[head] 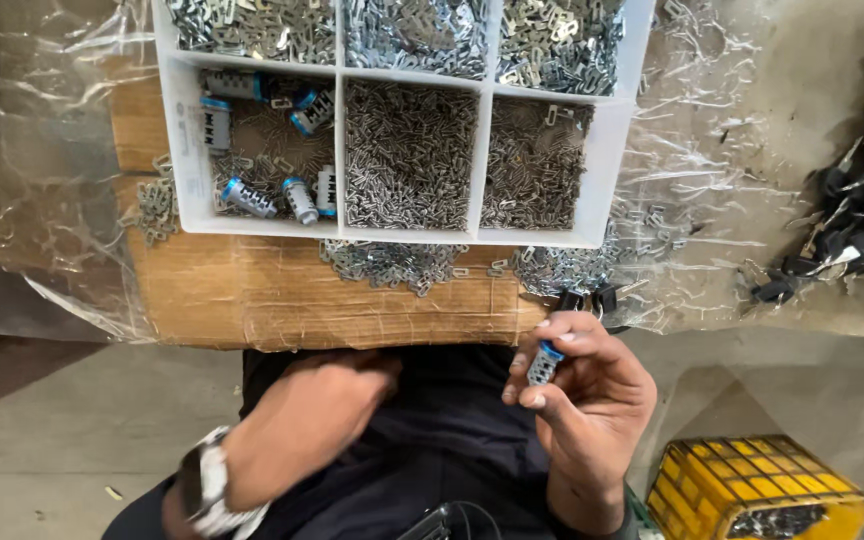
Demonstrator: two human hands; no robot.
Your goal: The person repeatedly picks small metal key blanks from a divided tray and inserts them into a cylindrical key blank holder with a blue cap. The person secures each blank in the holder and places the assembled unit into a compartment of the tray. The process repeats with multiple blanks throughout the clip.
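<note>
- right hand [592, 395] is raised over the lap, fingers [542, 345] curled and closed on a small cylinder [544, 364], grey with a blue cap, pinched between thumb and fingertips just below the near edge of the board [252, 295].
- left hand [317, 410] lies low over the dark trousers, blurred; the fingers are curled inward, and i cannot tell whether they hold anything. a watch [207, 490] sits on that wrist.
- a white tray [184, 150] with compartments rests on the board under clear plastic sheet [42, 120].
- its near-left compartment holds more cylinders [300, 200] of the same kind over small metal bits; the middle and right ones hold fine metal pins [407, 155].
- loose metal clips [392, 262] lie on the board just beside the tray's near wall.
- a heap of black keys [862, 215] lies far right, well apart.
- a yellow crate [752, 490] stands on the floor by the right arm.
</note>
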